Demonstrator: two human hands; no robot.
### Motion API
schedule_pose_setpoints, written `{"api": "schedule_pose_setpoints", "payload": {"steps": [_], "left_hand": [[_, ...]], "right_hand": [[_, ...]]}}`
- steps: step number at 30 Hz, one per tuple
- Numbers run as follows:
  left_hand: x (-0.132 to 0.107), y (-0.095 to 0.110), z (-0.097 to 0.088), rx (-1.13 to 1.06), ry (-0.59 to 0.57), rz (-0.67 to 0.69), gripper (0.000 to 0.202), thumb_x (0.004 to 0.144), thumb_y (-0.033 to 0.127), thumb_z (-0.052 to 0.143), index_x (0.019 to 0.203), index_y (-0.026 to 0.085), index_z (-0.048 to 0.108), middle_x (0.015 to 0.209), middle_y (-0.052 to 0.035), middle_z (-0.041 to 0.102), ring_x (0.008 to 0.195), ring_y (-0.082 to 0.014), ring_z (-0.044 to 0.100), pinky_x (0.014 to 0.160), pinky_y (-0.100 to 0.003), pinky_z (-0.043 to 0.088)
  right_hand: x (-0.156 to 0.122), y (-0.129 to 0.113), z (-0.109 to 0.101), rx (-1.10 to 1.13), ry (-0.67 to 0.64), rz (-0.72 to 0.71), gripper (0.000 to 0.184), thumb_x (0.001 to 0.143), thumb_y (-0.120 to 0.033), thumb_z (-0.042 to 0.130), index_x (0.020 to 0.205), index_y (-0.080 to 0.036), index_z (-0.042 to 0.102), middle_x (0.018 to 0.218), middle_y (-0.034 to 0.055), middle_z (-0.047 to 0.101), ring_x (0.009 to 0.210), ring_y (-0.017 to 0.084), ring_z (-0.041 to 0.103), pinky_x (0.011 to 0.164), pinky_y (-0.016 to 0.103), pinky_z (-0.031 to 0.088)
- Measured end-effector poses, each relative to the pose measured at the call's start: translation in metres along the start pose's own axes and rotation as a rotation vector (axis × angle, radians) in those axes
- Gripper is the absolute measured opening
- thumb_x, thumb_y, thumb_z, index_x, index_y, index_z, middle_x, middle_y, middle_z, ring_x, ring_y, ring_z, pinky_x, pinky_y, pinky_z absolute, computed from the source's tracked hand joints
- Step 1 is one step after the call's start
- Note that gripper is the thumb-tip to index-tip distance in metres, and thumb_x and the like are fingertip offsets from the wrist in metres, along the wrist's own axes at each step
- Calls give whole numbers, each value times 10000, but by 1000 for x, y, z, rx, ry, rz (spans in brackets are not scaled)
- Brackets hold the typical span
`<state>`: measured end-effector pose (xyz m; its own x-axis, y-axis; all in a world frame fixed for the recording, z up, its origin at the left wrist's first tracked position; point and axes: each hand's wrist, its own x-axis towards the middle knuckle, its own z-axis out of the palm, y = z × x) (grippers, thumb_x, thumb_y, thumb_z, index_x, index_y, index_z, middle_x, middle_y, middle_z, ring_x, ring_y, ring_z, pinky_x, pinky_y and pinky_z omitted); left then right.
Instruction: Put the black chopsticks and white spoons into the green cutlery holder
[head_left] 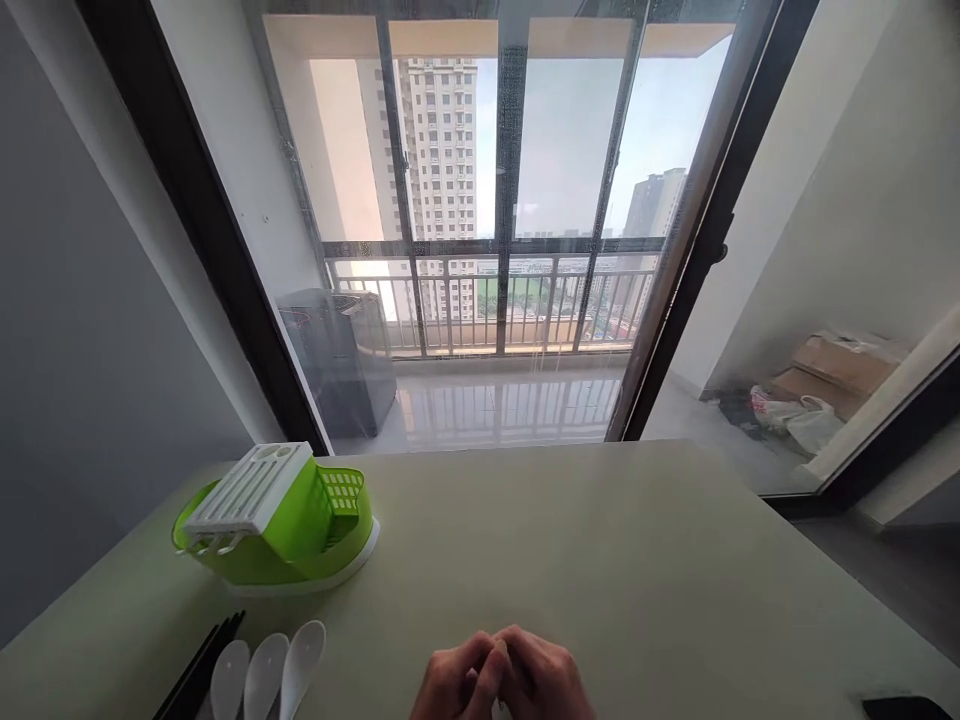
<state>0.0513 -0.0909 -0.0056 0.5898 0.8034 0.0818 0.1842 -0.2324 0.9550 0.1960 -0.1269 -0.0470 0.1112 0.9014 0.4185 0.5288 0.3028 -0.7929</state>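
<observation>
My left hand [452, 682] and my right hand [544, 676] rest together at the near edge of the pale table [600, 560], fingers curled and touching each other. Nothing shows between them. To their left lie three white spoons [264, 672] side by side, with black chopsticks [201, 664] beside them. Further back on the left stands a green cutlery holder [289, 525] with a white slotted lid, lying tilted on its white base.
A dark phone [907, 708] lies at the table's near right corner. Beyond the table are a glass sliding door, a balcony with a railing and a grey appliance [341, 355]. Cardboard boxes and bags [817, 395] sit on the floor at right.
</observation>
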Motion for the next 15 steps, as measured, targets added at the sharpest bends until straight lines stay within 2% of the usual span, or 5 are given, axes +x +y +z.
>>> {"api": "schedule_pose_setpoints", "payload": {"steps": [3,8,15], "left_hand": [[-2,5,2,-5,33,-22,530,993,624,444,737,176,560,598,47,408,530,-85,351,506,-198,296],[-4,9,7,-60,11,-93,531,991,648,437,771,190,592,450,83,367,360,-82,387,395,-195,245],[-4,13,8,-15,23,-11,494,1013,587,451,752,191,587,445,83,432,353,-75,437,435,-184,335]], "right_hand": [[2,-6,-3,5,24,-6,528,1013,-562,478,646,-201,596,558,-30,567,489,96,450,491,193,356],[4,-14,-10,53,10,31,560,977,-619,512,605,-199,508,564,-49,476,512,97,395,491,210,321],[2,-15,-15,87,19,96,565,937,-619,576,584,-210,414,560,-69,380,548,99,318,509,227,273]]}}
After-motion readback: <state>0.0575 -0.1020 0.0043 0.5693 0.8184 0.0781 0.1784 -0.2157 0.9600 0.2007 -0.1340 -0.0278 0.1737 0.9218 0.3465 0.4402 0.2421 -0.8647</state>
